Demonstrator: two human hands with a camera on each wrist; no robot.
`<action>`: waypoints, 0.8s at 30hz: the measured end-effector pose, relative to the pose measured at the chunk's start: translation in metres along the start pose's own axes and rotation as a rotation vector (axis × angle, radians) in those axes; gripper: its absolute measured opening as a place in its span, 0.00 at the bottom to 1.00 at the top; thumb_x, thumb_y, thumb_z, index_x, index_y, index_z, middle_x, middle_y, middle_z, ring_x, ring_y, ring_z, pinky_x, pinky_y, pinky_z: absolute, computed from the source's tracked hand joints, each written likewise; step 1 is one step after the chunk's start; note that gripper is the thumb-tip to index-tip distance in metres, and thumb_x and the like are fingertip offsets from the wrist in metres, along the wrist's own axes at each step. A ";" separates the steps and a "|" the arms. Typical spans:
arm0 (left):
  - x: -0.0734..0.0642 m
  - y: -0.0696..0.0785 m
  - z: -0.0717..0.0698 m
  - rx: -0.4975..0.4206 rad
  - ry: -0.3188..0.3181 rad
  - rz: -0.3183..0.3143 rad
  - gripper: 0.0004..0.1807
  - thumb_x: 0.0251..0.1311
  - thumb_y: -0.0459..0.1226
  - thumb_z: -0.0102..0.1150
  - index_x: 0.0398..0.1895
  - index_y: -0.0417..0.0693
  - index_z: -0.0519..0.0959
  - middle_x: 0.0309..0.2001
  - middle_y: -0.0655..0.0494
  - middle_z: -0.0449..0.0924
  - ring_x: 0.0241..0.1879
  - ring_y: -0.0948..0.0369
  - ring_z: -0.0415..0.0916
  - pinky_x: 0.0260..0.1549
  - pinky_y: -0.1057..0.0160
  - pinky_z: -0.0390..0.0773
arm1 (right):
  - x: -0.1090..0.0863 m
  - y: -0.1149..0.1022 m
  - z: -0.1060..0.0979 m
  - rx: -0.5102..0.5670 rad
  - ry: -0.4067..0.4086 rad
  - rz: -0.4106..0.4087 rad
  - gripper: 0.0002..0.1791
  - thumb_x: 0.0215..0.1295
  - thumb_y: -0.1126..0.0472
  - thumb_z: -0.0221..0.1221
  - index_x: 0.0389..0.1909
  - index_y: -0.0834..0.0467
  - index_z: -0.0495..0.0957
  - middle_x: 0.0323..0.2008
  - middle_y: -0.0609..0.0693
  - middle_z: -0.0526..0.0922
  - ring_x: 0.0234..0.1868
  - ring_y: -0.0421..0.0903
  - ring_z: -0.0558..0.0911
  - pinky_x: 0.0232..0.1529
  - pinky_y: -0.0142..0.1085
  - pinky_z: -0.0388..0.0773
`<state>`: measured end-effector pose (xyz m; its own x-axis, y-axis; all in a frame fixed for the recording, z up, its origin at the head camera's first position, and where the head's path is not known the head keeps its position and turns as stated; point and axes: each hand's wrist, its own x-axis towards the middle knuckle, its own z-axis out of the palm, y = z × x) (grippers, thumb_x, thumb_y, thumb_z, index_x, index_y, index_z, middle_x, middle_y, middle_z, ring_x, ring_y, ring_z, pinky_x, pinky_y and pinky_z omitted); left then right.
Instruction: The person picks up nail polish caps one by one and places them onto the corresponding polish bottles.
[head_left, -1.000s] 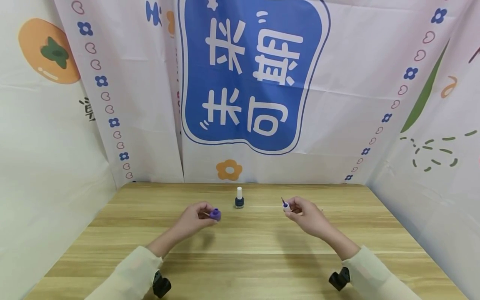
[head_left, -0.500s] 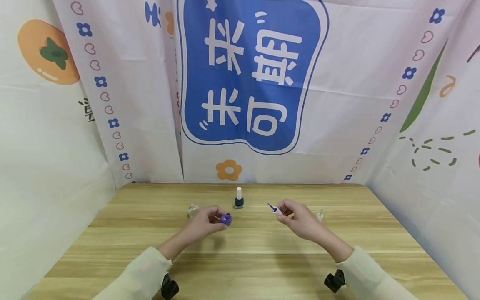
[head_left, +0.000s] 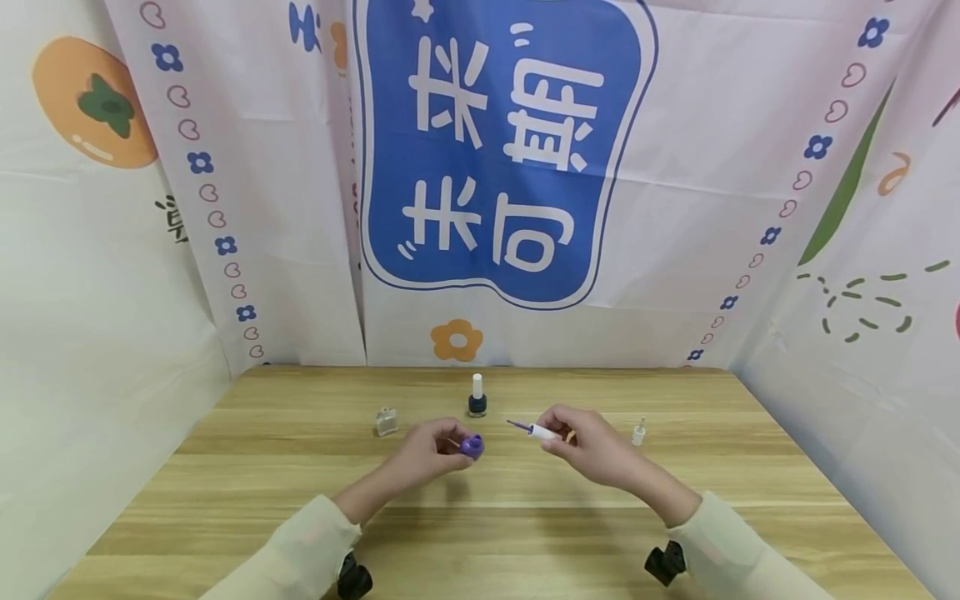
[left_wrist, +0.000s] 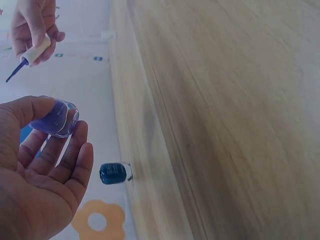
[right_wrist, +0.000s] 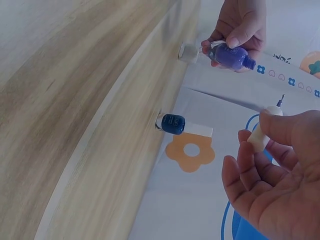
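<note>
My left hand [head_left: 429, 454] pinches a purple nail polish bottle [head_left: 472, 447] between thumb and fingers above the table; its neck is uncapped, as the right wrist view shows. In my right hand [head_left: 588, 442] is a white nail polish cap [right_wrist: 259, 139], pinched by thumb and fingers. A purple-coated brush [head_left: 519, 426] sticks out of that cap and points left toward the bottle, apart from it. Behind and between the hands stands a dark blue nail polish bottle [head_left: 477, 405] with its white cap on.
On the wooden table [head_left: 480, 533], a clear glass bottle [head_left: 386, 422] without a cap stands behind my left hand. A white cap with its brush upward [head_left: 638, 432] stands right of my right hand. A printed cloth [head_left: 675, 250] hangs along the table's back edge.
Both hands have come closer together, the left moving right with the purple bottle, the right moving left with the cap. The brush has tipped from upward to pointing left.
</note>
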<state>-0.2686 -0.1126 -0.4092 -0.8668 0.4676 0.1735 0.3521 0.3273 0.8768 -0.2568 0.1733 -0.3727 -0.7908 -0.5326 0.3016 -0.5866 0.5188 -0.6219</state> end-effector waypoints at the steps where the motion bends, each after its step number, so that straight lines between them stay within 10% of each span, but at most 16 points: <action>1: 0.001 0.000 0.001 0.001 -0.001 0.001 0.11 0.57 0.31 0.66 0.43 0.41 0.79 0.39 0.52 0.81 0.37 0.57 0.78 0.35 0.64 0.81 | 0.000 0.000 0.000 -0.006 -0.003 0.000 0.06 0.66 0.67 0.61 0.41 0.55 0.77 0.31 0.42 0.77 0.33 0.40 0.75 0.32 0.33 0.77; 24: 0.003 0.008 0.011 0.040 -0.015 0.003 0.11 0.57 0.34 0.67 0.43 0.43 0.81 0.37 0.54 0.82 0.35 0.59 0.77 0.33 0.64 0.79 | 0.003 -0.013 0.000 -0.103 0.000 -0.072 0.04 0.67 0.62 0.61 0.41 0.51 0.77 0.30 0.38 0.74 0.28 0.38 0.71 0.27 0.32 0.74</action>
<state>-0.2650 -0.0994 -0.4065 -0.8606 0.4804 0.1691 0.3688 0.3588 0.8575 -0.2518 0.1644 -0.3638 -0.7461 -0.5709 0.3426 -0.6566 0.5454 -0.5210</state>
